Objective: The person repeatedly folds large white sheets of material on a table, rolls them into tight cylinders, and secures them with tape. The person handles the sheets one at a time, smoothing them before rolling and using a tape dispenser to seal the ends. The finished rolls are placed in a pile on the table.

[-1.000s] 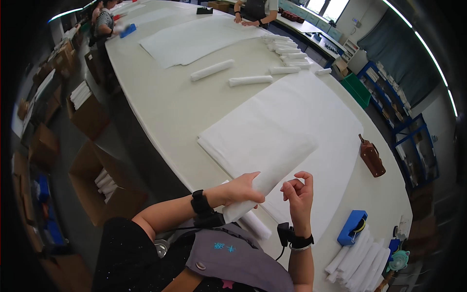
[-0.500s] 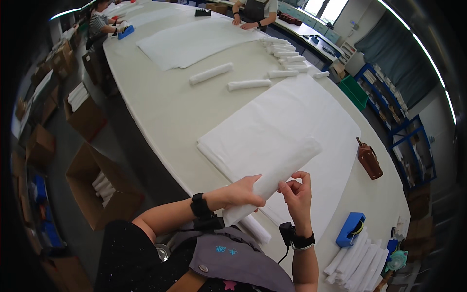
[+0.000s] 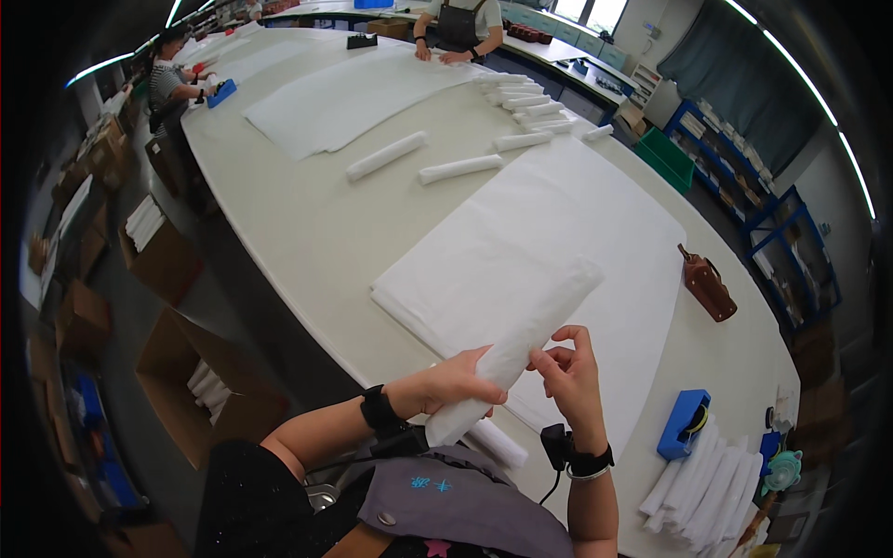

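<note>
My left hand (image 3: 454, 381) is wrapped round the lower part of a thick white roll (image 3: 535, 325), which looks like rolled thin sheeting. The roll slants up and away to the right, above a stack of flat white sheets (image 3: 484, 237) on the table. On the roll's right side, my right hand (image 3: 572, 377) has its thumb and fingers bent together at the surface. Whatever may be pinched there is too small to make out. Another white roll (image 3: 498, 444) lies below the held one, partly hidden by it and my apron.
At the right are a blue tape dispenser (image 3: 684, 423), a pile of thin white rolls (image 3: 702, 484) and a brown leather case (image 3: 707, 286). Several rolls (image 3: 530, 110) lie farther up the table (image 3: 307, 223). An open carton (image 3: 246, 409) stands left. Two people work beyond.
The view has shifted slightly, so the table and its things sit a little differently. Both hands keep nearly the same hold on the roll; the right thumb stays at its side.
</note>
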